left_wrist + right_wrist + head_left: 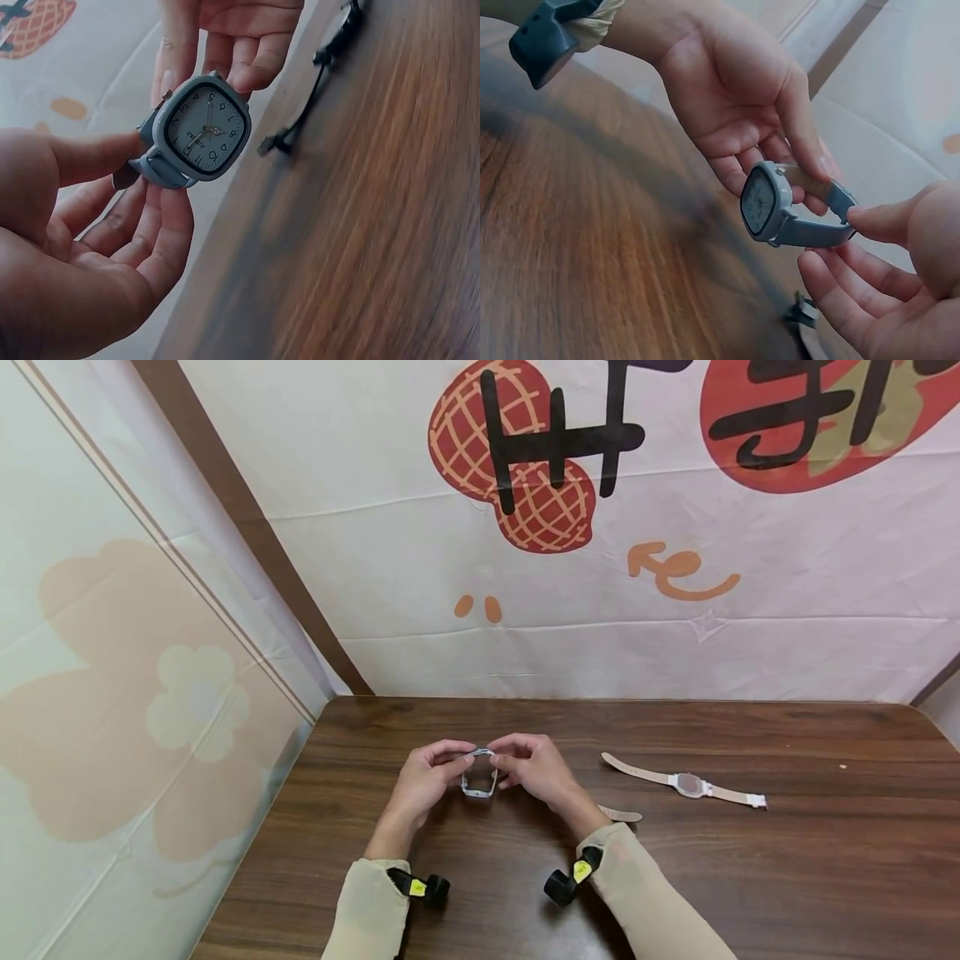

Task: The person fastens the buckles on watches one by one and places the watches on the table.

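A blue-grey wristwatch point(478, 792) with a rounded square case is held up between both hands, above the table. Its dial point(757, 201) shows numerals and hands. My left hand point(420, 782) pinches the strap between thumb and fingers from the left. From the right, my right hand point(542, 768) pinches the strap at its far side from the case. The strap point(817, 232) curves round into a loop, its brown lining partly showing; fingers hide where its ends meet.
A white watch point(688, 785) lies stretched out on the brown wooden table point(825, 877), right of the hands. Another strap point(621, 815) shows partly behind the right forearm. Black wrist cameras point(435, 891) sit on both sleeves. A printed cloth point(600, 652) hangs behind the table.
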The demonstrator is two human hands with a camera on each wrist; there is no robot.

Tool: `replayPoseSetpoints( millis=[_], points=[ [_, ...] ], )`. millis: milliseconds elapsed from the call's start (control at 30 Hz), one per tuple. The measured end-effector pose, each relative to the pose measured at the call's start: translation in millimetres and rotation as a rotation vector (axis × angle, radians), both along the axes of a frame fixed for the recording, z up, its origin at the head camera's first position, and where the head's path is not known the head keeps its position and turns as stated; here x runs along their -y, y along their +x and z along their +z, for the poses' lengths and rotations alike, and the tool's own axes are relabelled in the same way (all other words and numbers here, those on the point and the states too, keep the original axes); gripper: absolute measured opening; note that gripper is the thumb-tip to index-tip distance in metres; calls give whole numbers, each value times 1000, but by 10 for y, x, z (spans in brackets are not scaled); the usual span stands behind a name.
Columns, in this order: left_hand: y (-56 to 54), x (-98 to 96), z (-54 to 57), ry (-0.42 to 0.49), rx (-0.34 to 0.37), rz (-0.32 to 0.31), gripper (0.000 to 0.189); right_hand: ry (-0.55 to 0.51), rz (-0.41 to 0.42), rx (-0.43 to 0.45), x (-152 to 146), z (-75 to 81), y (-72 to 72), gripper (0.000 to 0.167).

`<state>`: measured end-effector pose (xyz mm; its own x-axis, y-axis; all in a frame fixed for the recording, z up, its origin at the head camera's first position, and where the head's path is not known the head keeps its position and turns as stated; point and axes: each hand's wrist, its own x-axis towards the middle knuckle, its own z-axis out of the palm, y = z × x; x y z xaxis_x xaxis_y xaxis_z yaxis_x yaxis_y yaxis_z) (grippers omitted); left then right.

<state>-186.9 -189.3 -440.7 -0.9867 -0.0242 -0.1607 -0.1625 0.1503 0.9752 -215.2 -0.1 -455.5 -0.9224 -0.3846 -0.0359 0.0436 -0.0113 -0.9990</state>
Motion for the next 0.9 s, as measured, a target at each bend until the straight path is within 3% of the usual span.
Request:
replayPoseSetpoints(
  millis=[267,600,900],
  points=[
    [-37,108,-58,-5,60,20,20,-6,-20,76,145,-92,-29,20],
    [-128,133,-111,9,100,41,19,123,-48,-23,178,-106,-98,16],
    [-174,149,-179,22,111,47,20,189,-77,-39,224,-102,-113,14]
  ],
)
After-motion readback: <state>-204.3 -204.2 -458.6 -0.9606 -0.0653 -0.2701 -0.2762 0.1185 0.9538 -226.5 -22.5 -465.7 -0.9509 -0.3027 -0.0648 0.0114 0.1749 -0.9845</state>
